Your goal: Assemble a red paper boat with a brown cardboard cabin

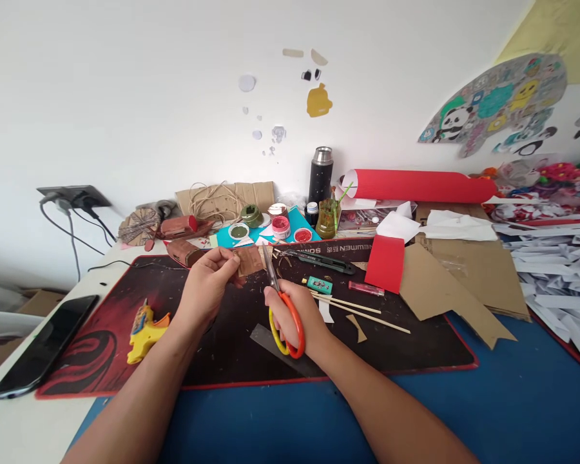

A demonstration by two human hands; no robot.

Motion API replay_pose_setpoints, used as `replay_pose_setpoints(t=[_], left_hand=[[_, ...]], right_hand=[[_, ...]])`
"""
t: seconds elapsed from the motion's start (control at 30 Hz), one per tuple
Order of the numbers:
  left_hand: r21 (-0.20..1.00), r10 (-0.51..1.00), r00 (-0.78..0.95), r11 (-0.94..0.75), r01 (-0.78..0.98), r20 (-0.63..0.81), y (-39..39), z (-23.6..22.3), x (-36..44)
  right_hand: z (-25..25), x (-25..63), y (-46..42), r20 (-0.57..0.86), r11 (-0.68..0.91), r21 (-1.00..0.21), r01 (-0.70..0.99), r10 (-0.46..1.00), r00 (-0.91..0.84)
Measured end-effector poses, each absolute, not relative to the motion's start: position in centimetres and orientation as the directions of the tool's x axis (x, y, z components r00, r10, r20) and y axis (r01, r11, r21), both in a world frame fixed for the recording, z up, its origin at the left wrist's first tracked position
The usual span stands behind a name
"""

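Note:
Between the thumb and fingers of my left hand (211, 280) is a small piece of brown cardboard (251, 260). My right hand (294, 314) grips scissors (273, 272) with one orange and one yellow handle loop, blades pointing up and away from me. The blades lie at the right edge of the cardboard; whether they are cutting into it I cannot tell. Beyond my right hand lies a dark utility knife (319, 260). Just right of that hand are a teal lighter (319, 285) and thin wooden sticks (362, 310). A clear ruler (265, 341) lies partly under the scissors.
A yellow glue gun (146, 334) and a black phone (46, 345) lie at left. Open paint pots (280, 227) stand at the back, beside a black thermos (321, 174). Cardboard sheets (430, 283), red card (386, 264) and heaped white paper strips (560, 277) fill the right.

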State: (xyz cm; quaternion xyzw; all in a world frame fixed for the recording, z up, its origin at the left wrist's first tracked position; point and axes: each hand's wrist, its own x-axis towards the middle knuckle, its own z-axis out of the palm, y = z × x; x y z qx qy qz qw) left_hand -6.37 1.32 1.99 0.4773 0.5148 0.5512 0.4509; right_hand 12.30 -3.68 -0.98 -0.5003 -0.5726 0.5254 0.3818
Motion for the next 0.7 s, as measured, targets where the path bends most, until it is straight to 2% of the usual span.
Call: replay_pose_setpoints(t=[0.13,0.3,0.7], left_hand=[[0.996,0.987,-0.141,-0.080,-0.043,0.073,1.4,2.0,-6.5],[0.994,0.987,-0.131,-0.097,-0.046,0.090,1.4,2.1,-6.4],[0.995,0.983,-0.158,-0.095,-0.019,0.091,4.0,2.8,-7.0]], right_hand=[[-0.4,13.0,-3.2,-0.162,-0.166,-0.986,-0.001,0.966,-0.199],[-1.1,12.7,-3.1,-0.139,-0.131,-0.990,0.051,0.960,-0.243],[-1.1,11.8,-0.5,-0.190,-0.215,-0.976,-0.022,0.904,-0.383]])
